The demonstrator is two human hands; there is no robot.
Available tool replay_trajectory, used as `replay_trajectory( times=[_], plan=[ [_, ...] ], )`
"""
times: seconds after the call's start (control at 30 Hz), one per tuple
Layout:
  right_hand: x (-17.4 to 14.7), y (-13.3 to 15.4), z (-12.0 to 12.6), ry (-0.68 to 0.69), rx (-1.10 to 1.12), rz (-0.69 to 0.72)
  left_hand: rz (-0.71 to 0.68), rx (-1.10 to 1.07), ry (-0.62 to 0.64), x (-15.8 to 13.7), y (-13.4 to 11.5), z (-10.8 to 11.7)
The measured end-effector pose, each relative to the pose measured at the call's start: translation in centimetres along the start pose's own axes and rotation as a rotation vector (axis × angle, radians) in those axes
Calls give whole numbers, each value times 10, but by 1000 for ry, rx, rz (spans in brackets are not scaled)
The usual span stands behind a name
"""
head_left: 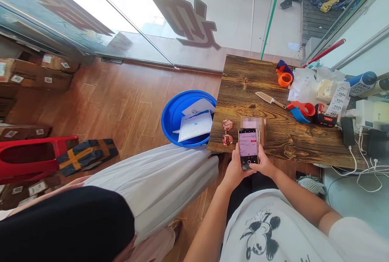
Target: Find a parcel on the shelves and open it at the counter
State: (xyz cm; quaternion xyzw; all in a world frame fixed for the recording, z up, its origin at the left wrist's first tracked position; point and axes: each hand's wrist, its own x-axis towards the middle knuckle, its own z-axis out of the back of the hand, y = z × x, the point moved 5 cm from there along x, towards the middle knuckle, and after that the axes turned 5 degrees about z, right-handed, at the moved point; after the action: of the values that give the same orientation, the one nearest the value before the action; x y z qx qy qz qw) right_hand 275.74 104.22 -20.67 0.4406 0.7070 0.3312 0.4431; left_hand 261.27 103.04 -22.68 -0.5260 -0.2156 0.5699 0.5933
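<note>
A smartphone [248,148] is held upright between my two hands near the table's front edge, its camera view lit on the screen. My left hand [235,169] grips its left side and lower end. My right hand [263,164] clasps the right side, the thumb lying over the lower part of the screen. Just beyond the phone lies a small cardboard box [263,126] with a label, partly hidden behind the phone. Left of the box a pair of sunglasses [227,126] with pinkish lenses rests on the wooden table [243,79].
A knife [267,98], tape dispensers [285,76], a roll of number labels [338,100] and chargers with cables [364,114] lie to the right. A blue tub [170,120] with mailers stands left. Another person in white trousers [170,173] is beside me.
</note>
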Motion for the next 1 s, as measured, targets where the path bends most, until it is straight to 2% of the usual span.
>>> replay_trajectory(
  times=[0.37, 0.6, 1.0],
  plan=[
    [7, 3, 0, 11, -66, 49, 1, -17, 21, 6, -2, 3],
    [8, 3, -1, -17, -44, 52, -22, 39, -11, 7, 0, 4],
    [8, 8, -1, -24, -41, 38, -1, 57, 10, 9, -5, 6]
  ],
)
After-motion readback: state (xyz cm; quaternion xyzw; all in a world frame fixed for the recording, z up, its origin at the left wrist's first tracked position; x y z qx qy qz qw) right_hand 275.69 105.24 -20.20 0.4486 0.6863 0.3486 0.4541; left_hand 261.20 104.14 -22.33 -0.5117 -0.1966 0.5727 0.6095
